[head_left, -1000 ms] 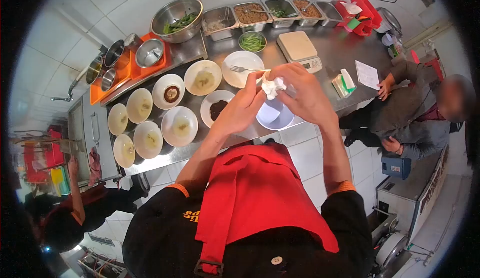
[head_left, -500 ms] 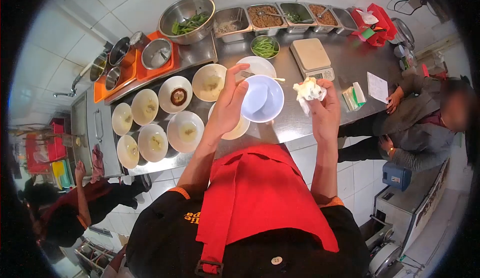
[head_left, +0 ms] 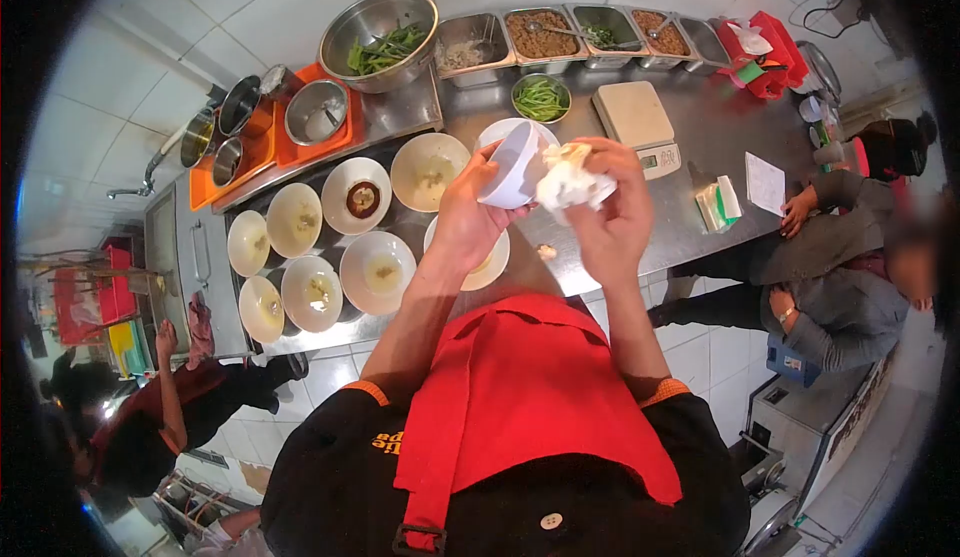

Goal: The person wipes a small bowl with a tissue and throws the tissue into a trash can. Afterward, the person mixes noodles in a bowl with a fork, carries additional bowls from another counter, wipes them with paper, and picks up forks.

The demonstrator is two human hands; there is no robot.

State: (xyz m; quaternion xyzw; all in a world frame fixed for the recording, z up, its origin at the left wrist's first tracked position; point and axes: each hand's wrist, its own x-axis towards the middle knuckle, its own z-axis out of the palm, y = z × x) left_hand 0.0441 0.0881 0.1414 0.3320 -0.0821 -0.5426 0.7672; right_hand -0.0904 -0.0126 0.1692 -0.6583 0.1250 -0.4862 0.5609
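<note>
A pale blue bowl [head_left: 511, 169] is tilted in my left hand [head_left: 465, 212], its opening turned toward the right. Close beside its rim, my right hand [head_left: 615, 212] grips a crumpled white tissue [head_left: 573, 185] with yellowish-brown stains. Behind the blue bowl, a white plate [head_left: 500, 131] is partly hidden. A pale bowl [head_left: 489, 265] stands below my left hand, partly covered by it. To the left sits a white bowl [head_left: 356, 196] holding dark sauce, among several bowls with small pale heaps. A small light scrap [head_left: 546, 252] lies on the steel counter [head_left: 580, 257].
A scale [head_left: 634, 117], green beans in a bowl [head_left: 540, 99] and steel food trays [head_left: 541, 40] stand toward the back. A tissue pack [head_left: 718, 205] and paper sheet [head_left: 766, 184] lie at right, near a person [head_left: 830, 257]. Another person [head_left: 165, 397] is at lower left.
My left hand has taken hold of the blue bowl, lifted and tilted it. My right hand first moved right with the tissue, then back left to the bowl.
</note>
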